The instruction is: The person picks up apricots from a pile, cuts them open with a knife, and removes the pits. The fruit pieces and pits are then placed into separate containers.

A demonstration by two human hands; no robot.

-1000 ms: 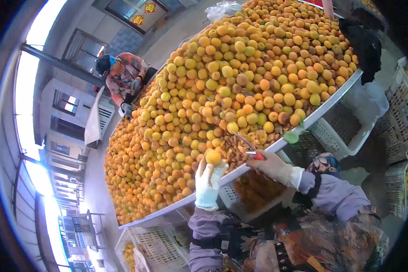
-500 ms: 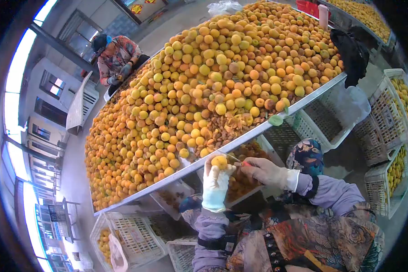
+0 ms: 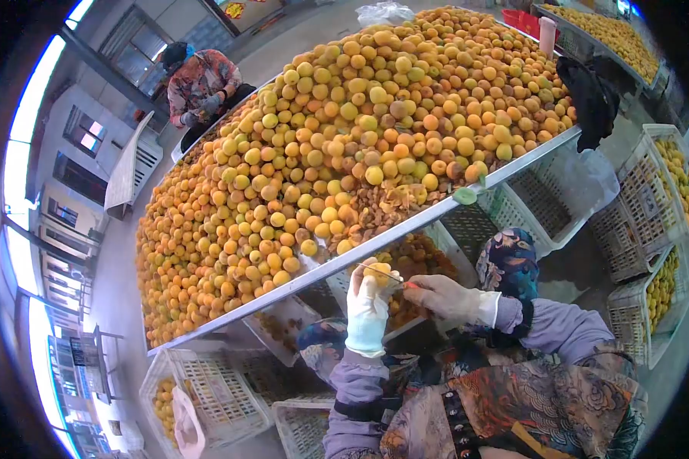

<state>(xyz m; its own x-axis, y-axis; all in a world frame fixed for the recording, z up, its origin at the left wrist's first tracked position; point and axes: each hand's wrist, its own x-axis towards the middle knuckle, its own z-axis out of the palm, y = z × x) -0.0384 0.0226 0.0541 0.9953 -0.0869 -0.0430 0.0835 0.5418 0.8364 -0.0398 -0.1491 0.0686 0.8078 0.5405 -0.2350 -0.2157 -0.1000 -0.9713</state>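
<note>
left hand (image 3: 367,312), fingers curled, holds a fruit (image 3: 378,267) while right hand (image 3: 453,299), fingers wrapped round a knife (image 3: 410,285), should slice gently.

Pale gloves (image 3: 441,297) covering hands (image 3: 366,310); black bands (image 3: 524,317) ringing lavender sleeves (image 3: 566,325); swirl-patterned garment (image 3: 528,382) draping front; floral trousers (image 3: 509,268) showing below.

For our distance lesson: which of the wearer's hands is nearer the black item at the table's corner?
Right. In view, the right hand is below-left of the black item; the left hand is farther left.
</note>
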